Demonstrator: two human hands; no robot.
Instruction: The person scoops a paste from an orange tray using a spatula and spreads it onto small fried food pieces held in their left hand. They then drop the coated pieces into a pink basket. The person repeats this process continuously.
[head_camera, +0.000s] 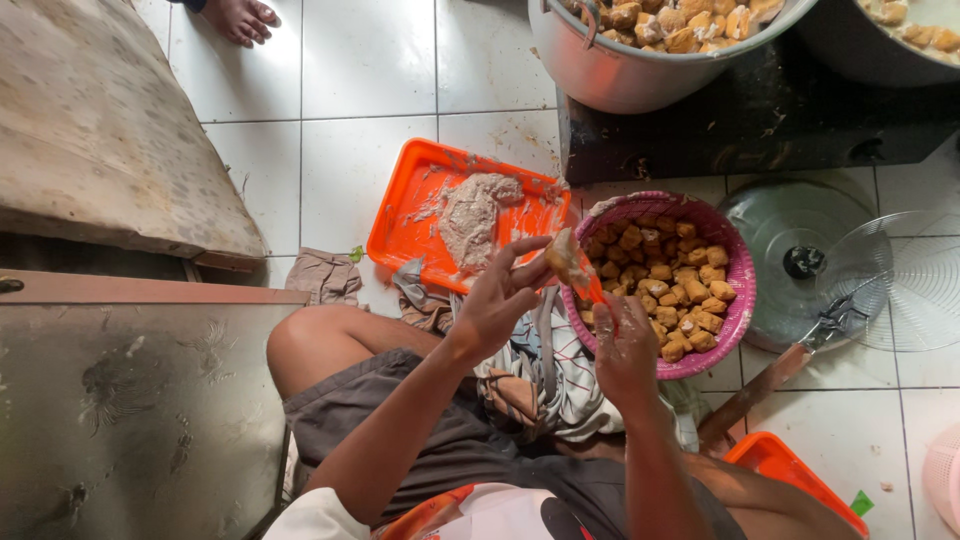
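Just left of the round pink woven plastic basket (742, 280) of browned tofu cubes, the left hand (497, 300) pinches a golden fried tofu puff (566, 258) while the right hand (626, 345) grips a thin orange plastic tool (595, 292) against it.

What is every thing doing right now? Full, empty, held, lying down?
Left hand: holds a tofu piece.
Right hand: grips an orange tool, tip at the piece.
Pink basket: nearly full of tofu puffs.
Orange tray: flat on the floor, a heap of paste on it.
Pot: uncovered, full of puffs.
Lid: lying on the floor.
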